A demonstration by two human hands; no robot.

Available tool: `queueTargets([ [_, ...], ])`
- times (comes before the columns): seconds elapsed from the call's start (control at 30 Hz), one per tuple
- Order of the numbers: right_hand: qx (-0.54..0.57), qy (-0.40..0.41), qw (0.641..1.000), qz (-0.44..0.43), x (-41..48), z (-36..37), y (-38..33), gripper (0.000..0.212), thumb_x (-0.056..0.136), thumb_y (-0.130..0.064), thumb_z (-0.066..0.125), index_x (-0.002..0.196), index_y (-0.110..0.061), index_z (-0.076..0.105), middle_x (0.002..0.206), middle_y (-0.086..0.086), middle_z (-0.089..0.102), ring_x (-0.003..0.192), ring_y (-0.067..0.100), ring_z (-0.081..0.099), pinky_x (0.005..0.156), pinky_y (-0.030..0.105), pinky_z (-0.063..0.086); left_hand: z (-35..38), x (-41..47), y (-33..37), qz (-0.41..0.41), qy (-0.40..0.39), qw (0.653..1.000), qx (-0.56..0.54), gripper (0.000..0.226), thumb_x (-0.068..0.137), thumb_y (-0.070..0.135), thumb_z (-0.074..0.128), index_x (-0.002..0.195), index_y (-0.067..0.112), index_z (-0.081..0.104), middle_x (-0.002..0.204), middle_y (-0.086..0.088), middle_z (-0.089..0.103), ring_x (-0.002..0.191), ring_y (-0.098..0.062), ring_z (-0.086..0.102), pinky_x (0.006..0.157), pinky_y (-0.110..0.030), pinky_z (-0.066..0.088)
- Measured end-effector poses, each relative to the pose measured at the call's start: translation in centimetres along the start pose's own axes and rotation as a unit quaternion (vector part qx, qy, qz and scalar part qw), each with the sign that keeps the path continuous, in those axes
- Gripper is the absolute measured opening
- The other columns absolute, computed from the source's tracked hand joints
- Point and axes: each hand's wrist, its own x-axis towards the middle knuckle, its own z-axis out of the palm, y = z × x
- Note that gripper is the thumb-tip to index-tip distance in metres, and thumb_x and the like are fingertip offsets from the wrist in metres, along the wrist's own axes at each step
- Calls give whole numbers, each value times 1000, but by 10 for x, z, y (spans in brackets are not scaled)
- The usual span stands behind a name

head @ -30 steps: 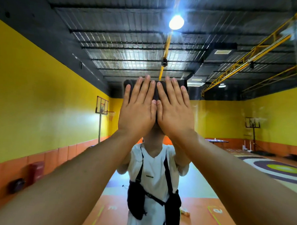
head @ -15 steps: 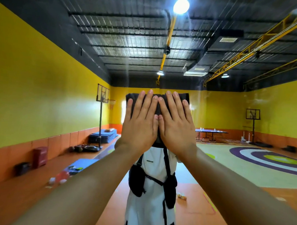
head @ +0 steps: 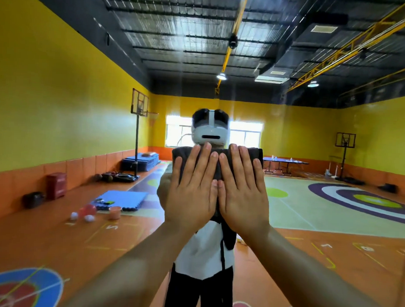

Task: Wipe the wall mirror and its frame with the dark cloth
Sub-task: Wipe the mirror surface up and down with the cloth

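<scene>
We are pressing the left hand (head: 190,197) and the right hand (head: 242,199) flat on the dark cloth (head: 182,152), side by side, fingers straight, not curling round it. The folded cloth is lying against the wall mirror (head: 310,204), just below our reflected headset (head: 209,132).

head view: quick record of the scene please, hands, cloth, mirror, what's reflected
surface: wall mirror, fills the view
tool: dark cloth, folded, flat against the glass
hands: left hand and right hand side by side, fingers straight, pressing the cloth
reflection: person in a white headset, gym hall behind
frame: not clearly in view
</scene>
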Motion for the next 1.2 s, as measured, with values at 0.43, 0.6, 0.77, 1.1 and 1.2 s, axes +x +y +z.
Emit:
queueTargets([
  [0.43, 23, -65, 997, -19, -150, 10, -45, 59, 107, -31, 39, 161, -11, 28, 169, 18, 20, 158, 35, 17, 128, 52, 11, 27, -160, 21, 26, -17, 999, -15, 63, 107, 32, 42, 163, 10, 24, 170, -11, 20, 159, -29, 14, 128, -52, 5],
  [0.6, 23, -65, 998, -6, -213, 18, -63, 58, 109, -32, 37, 161, -11, 29, 167, 20, 23, 157, 35, 17, 128, 51, 8, 40, -217, 30, 37, -28, 998, -36, 61, 108, 36, 38, 163, 15, 23, 169, -8, 21, 160, -25, 11, 128, -51, 7],
  [0.77, 37, -78, 996, -5, -275, 22, -80, 62, 106, -34, 39, 162, -12, 25, 166, 20, 22, 158, 33, 12, 129, 50, 4, 54, -280, 40, 54, -22, 997, -49, 58, 108, 36, 33, 161, 13, 28, 169, -9, 24, 159, -28, 16, 127, -52, 12],
  [1.1, 59, -130, 990, -14, -384, 27, -105, 73, 102, -34, 46, 164, -14, 14, 172, 13, -2, 160, 31, 2, 129, 50, 0, 74, -396, 63, 49, -37, 996, -62, 63, 107, 38, 31, 164, 14, 21, 173, -6, 8, 160, -27, 10, 128, -53, 3],
  [1.2, 57, -156, 986, -15, -424, 26, -115, 75, 101, -34, 48, 165, -14, 13, 172, 12, -5, 160, 30, -1, 129, 49, -3, 78, -438, 76, 38, -49, 996, -66, 62, 108, 37, 31, 165, 13, 20, 173, -7, 7, 160, -28, 9, 128, -53, 1],
])
